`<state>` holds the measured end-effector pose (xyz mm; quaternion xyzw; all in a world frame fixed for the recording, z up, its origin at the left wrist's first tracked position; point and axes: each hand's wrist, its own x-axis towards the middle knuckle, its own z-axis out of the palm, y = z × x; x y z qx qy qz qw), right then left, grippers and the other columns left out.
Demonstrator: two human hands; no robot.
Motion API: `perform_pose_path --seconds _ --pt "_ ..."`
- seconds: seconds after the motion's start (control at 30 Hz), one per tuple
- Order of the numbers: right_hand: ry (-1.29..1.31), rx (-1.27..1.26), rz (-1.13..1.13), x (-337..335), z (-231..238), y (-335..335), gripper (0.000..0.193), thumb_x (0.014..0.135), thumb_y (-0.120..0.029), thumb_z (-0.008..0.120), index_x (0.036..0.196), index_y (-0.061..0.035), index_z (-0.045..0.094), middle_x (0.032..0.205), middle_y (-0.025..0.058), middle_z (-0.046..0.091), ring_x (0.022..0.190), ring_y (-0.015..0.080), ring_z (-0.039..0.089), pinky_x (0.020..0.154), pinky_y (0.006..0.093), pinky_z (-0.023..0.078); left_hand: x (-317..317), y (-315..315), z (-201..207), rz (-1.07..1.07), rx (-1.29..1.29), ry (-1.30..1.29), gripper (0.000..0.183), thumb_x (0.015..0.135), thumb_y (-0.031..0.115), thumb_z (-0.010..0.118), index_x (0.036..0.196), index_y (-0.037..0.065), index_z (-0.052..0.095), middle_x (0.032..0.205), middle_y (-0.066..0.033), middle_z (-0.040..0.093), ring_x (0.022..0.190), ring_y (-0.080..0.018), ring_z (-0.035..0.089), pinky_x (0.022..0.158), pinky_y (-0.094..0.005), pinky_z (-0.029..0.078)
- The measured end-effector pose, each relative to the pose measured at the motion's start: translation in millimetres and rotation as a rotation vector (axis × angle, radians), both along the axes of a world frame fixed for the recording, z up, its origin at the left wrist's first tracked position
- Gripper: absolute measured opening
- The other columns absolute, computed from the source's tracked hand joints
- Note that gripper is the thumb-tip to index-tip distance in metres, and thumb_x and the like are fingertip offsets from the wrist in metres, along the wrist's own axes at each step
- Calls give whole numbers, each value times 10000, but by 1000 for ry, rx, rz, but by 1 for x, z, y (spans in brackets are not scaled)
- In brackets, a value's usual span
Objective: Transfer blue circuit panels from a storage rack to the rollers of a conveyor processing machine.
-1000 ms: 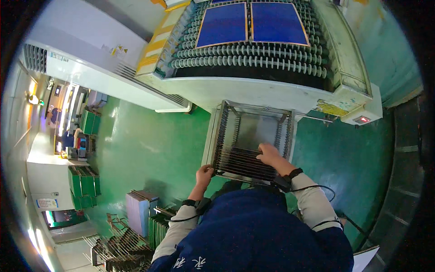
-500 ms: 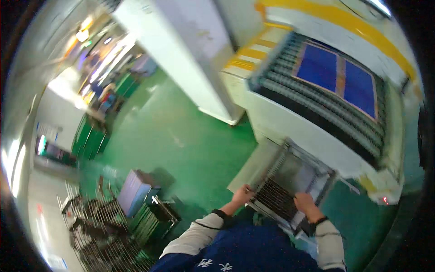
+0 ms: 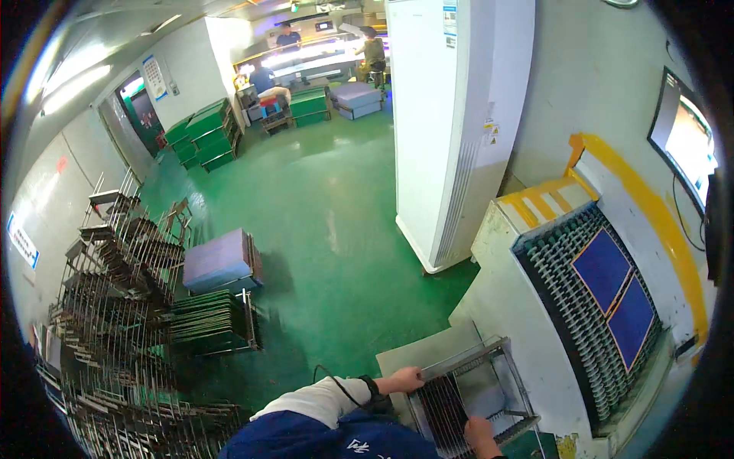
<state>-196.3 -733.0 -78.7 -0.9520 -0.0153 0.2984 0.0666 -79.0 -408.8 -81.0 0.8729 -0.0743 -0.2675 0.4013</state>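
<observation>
A metal rack (image 3: 516,379) stands below me beside the conveyor machine, with a row of thin dark panels (image 3: 443,409) upright in its near left part. My left hand (image 3: 407,379) is closed on the rack's left edge, at one end of the row. At the other end is my right hand (image 3: 480,432), its fingers curled in; what they pinch is too small to make out. The rest of the rack, toward the machine, shows a bare grey bottom.
The roller conveyor (image 3: 566,298) at right carries two blue panels (image 3: 602,262). A white cabinet (image 3: 436,153) stands ahead. At left are many wire racks (image 3: 115,306), a rack of green boards (image 3: 206,321) and a purple-topped stack (image 3: 218,262). People work at a far lit bench (image 3: 313,65).
My view has swung up and to the left, so the far bench and the wall screen now show. Both hands stay at the rack, on either side of the dark panels.
</observation>
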Motion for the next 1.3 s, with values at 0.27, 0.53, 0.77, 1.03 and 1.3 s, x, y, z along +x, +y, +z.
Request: perform_pose_path --seconds 0.27,0.53,0.77,1.03,1.3 --pt "-298 67 18 -19 120 6 198 797 -231 515 720 -63 586 721 167 620 668 376 598 597 484 467 2 -5 17 -149 -93 153 379 750 434 663 846 68 657 802 -101 657 747 -241 623 676 -381 486" --pt "-613 276 -110 -3 253 3 222 839 -245 531 728 -52 529 647 169 560 627 381 544 543 468 417 11 -53 74 -338 -320 473 513 759 515 681 980 53 652 911 -45 634 815 -149 581 712 -298 470" --pt "-813 798 -758 -2 263 -42 196 872 -185 573 749 -33 557 574 47 477 560 129 486 500 310 370 18 -91 158 -364 -568 642 447 844 380 642 1071 -3 598 939 -60 614 813 -130 576 700 -247 461" --pt "-696 1760 -1454 20 193 -58 196 899 -198 563 954 -12 595 828 44 616 684 160 589 608 316 481 49 -110 195 85 -764 565 221 868 189 620 957 -10 585 751 -10 579 612 -96 524 535 -241 421" --pt "-721 1865 -1438 0 161 -45 300 936 -251 478 1101 -14 560 998 98 635 835 219 633 739 375 525 69 -115 197 37 -708 282 130 872 142 598 881 13 608 717 -3 570 593 -84 524 538 -226 428"
